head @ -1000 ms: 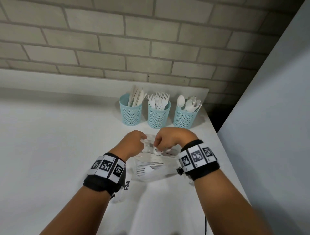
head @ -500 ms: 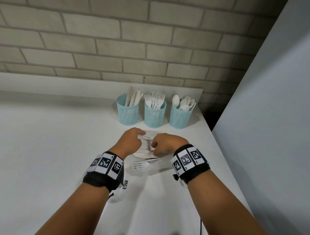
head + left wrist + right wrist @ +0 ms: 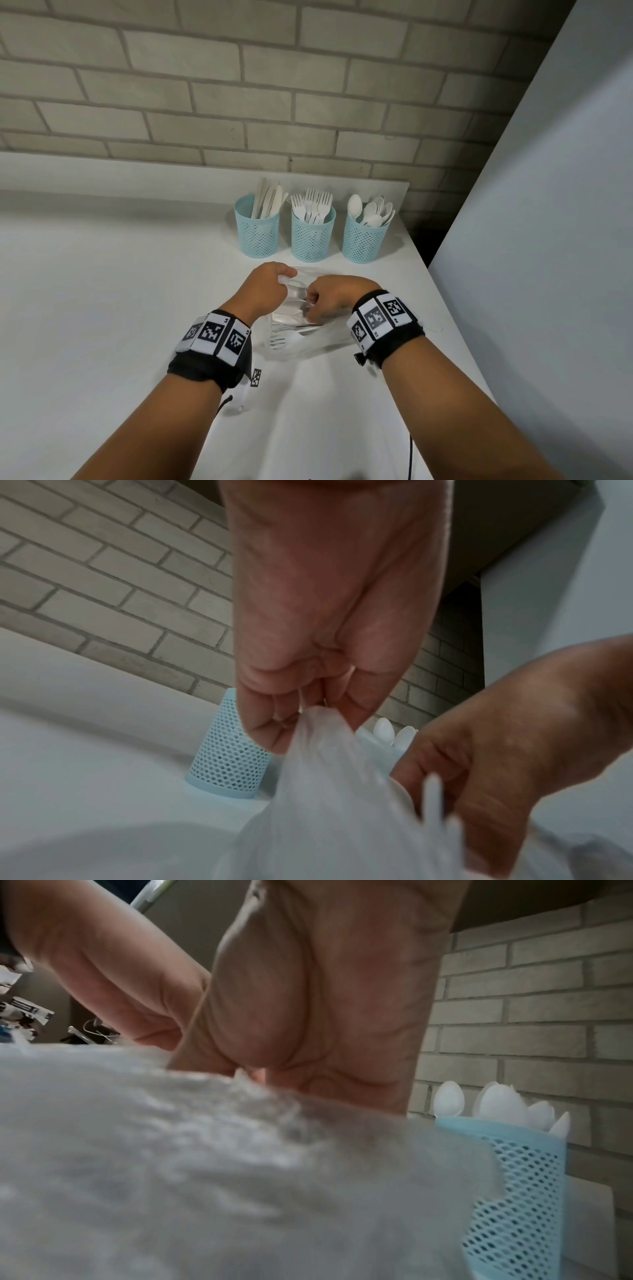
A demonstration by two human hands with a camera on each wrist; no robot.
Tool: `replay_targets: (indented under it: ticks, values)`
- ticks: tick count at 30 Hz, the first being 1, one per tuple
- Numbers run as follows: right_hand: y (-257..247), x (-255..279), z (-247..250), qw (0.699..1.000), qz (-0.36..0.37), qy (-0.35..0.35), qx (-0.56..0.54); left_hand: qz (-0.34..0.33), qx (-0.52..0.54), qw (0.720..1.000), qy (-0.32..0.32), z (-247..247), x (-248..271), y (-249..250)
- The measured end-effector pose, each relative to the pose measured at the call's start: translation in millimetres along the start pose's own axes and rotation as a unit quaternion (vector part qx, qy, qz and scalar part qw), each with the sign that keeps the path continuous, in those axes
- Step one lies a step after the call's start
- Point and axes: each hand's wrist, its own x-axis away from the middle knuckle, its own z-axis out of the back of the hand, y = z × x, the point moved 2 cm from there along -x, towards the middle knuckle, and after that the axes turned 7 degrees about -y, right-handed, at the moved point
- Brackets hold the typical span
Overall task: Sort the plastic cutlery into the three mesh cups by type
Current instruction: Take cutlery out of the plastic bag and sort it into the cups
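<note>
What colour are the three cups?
Light blue mesh cups, seen best in the head view.

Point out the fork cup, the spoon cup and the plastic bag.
fork cup [image 3: 312, 240], head view, mesh wall
spoon cup [image 3: 363, 241], head view, mesh wall
plastic bag [image 3: 308, 346], head view, lower bare film

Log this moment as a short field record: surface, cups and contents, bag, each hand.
surface: white table against a brick wall
left cup: blue mesh, holds knives
middle cup: blue mesh, holds forks
right cup: blue mesh, holds spoons
plastic bag: clear, in front of the cups, white cutlery inside, fork tines visible
left hand: pinches the bag's top edge
right hand: fingers curled on the bag beside the left hand
task state: bag cutlery not yet sorted
</note>
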Motion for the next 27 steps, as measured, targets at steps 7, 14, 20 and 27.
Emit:
replay_targets:
  ticks: [7,14,20,27]
  values:
    - [0,-3,-5,0.999,0.0,-0.034,-0.027,0.003,0.025,1.0,-0.001,1,0,-3]
    - [0,2,-9,0.998,-0.001,-0.037,-0.046,0.008,0.032,0.999,-0.002,2,0,-5]
    - [1,6,-9,0.998,0.026,-0.034,-0.048,0.008,0.013,1.0,0.002,4,1,-5]
    - [8,7,-3,0.995,0.057,-0.019,-0.08,0.015,0.034,0.999,-0.002,7,5,-3]
